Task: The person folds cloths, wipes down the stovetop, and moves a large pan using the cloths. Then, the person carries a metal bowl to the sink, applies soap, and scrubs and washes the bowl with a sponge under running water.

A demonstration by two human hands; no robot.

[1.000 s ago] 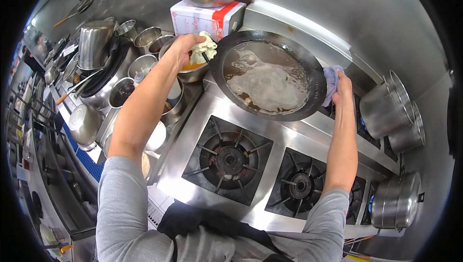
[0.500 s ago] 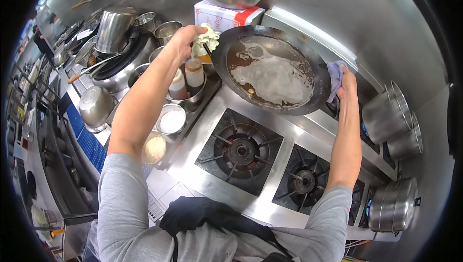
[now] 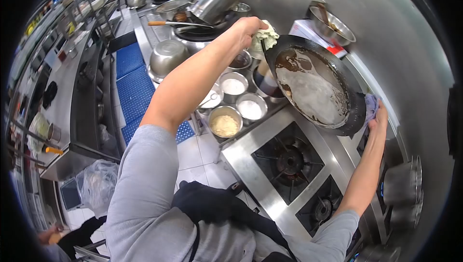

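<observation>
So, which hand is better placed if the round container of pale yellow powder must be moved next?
Probably the left hand, closer to the container; the right hand is across the round black metal wok. Neither looks free: both hold that wok through a pale green cloth and a purple cloth.

The wok is black, its liquid brown under a greyish-white froth, with a pale green cloth at one side and a lavender cloth at the other. Cream-yellow powder sits beside bright white contents in silvery bowls, and a box shows white with a red band. The sleeves are plain heather grey, the apron black, and the floor mat blue with a regular dotted pattern.
</observation>
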